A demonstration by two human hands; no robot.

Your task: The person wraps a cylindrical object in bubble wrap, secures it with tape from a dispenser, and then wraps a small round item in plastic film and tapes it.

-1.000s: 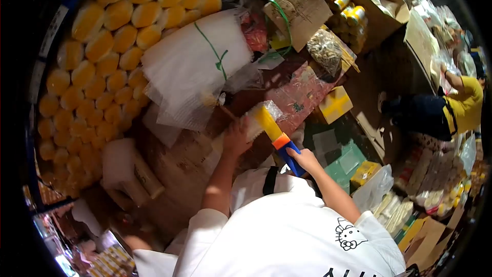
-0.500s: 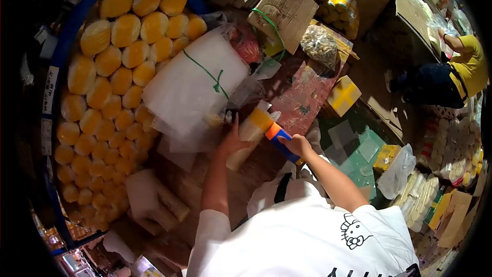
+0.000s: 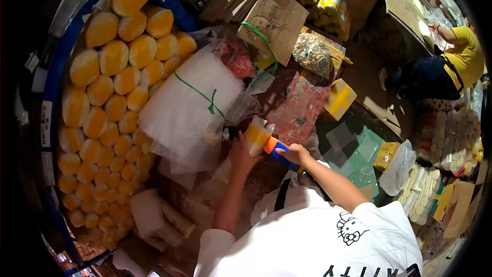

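Note:
My left hand (image 3: 243,155) is closed around a bundle (image 3: 257,134) with a yellow-orange band and a clear plastic wrap. Part of the bundle is hidden behind the hand. In my right hand (image 3: 297,156) is a blue and orange tape dispenser (image 3: 278,150), its orange end against or very close to the bundle's side. A shiny clear scrap shows between the two. Left of my hands lies a stack of clear plastic sheets (image 3: 179,107) with a green string across it.
Many yellow-banded bundles (image 3: 114,57) are piled in a blue-framed rack at left. Bubble-wrap rolls (image 3: 161,218) lie below. Beyond my hands are a cardboard stack (image 3: 277,18), a bag of small pale pieces (image 3: 312,54) and a yellow-taped box (image 3: 340,97). A person in yellow (image 3: 464,56) stands at right.
The bundle has turned from lying lengthwise along my left forearm to a shorter-looking, end-up view. My left hand has shifted right onto it. The dispenser stays beside it; the view has shifted slightly.

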